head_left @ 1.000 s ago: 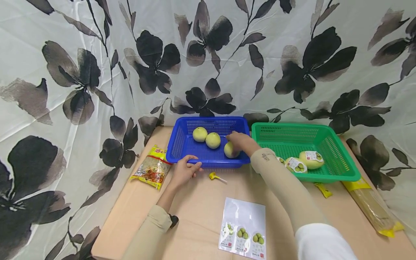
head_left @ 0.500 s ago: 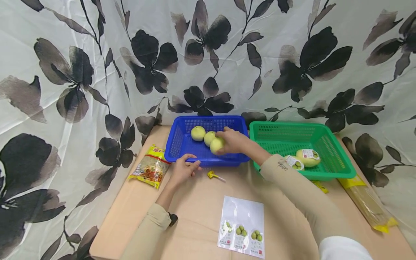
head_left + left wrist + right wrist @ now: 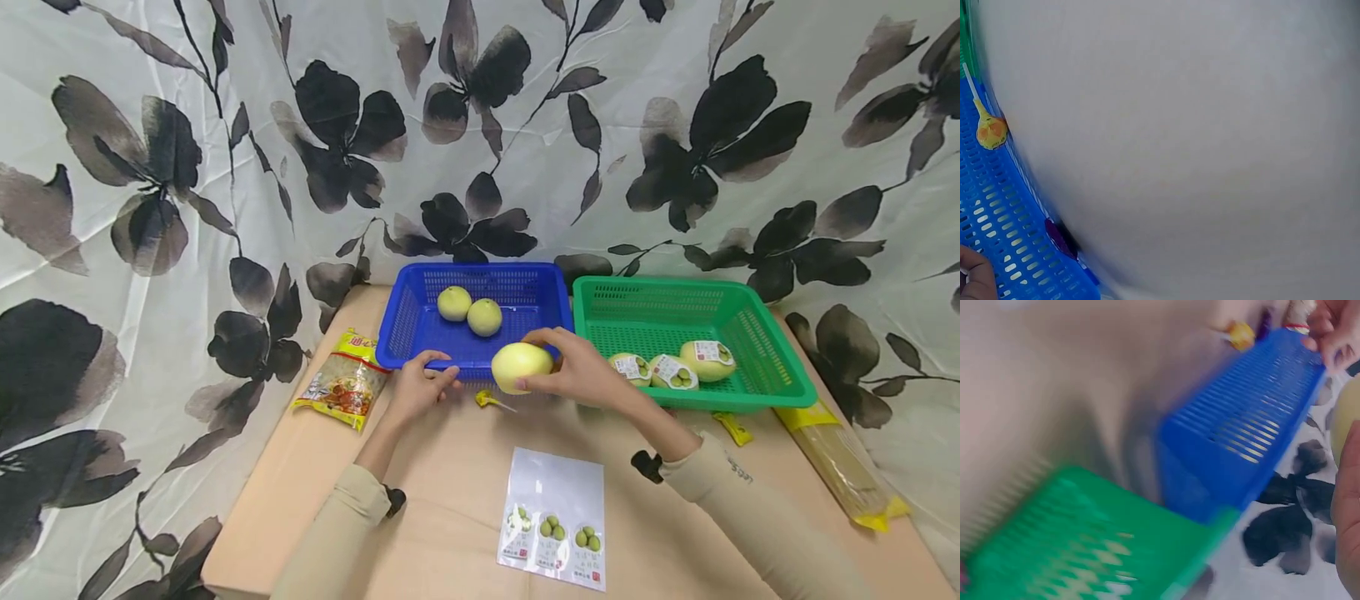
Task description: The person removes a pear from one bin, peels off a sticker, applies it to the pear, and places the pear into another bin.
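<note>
Nearest on the desk (image 3: 450,533) lies a sticker sheet (image 3: 552,521) with three fruit labels along its near edge. Beyond it the right hand (image 3: 581,375) has its grip clamped on a yellow-green pear (image 3: 521,365), fingers curled over the top, holding it just in front of the blue basket (image 3: 420,321), above the near rim. The left hand (image 3: 420,387) pinches that basket's near rim, thumb over the edge. A small yellow lollipop (image 3: 487,400) lies on the desk between the two hands, just beside the basket. To the left sits a snack packet (image 3: 341,392). Inside the blue basket two more pears (image 3: 470,310) touch each other toward the back. Just right, the green basket (image 3: 765,358) holds three labelled pears (image 3: 667,367) in a row. A yellow wrapper (image 3: 731,427) and a long noodle packet (image 3: 847,467) lie in front of and right of it. A leaf-patterned curtain (image 3: 480,125) closes the back.
</note>
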Demonstrator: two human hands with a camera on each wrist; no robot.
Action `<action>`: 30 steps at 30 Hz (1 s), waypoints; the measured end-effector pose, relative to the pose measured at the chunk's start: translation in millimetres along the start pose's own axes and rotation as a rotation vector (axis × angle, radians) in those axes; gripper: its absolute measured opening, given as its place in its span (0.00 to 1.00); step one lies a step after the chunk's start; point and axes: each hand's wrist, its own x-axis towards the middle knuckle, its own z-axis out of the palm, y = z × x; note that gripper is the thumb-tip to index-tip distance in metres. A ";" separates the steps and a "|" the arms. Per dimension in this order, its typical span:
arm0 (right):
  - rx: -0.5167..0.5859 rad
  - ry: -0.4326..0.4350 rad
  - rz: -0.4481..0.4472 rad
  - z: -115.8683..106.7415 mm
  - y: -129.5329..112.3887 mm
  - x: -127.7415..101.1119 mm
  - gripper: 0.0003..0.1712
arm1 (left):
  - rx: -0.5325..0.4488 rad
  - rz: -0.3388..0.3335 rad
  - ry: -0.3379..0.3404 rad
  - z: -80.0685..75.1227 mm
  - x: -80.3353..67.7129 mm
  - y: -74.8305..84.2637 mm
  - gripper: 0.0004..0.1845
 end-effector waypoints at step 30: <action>0.253 0.023 0.319 35.1 101.0 -102.7 0.45 | 0.049 0.013 0.012 1.7 -1.2 0.5 0.18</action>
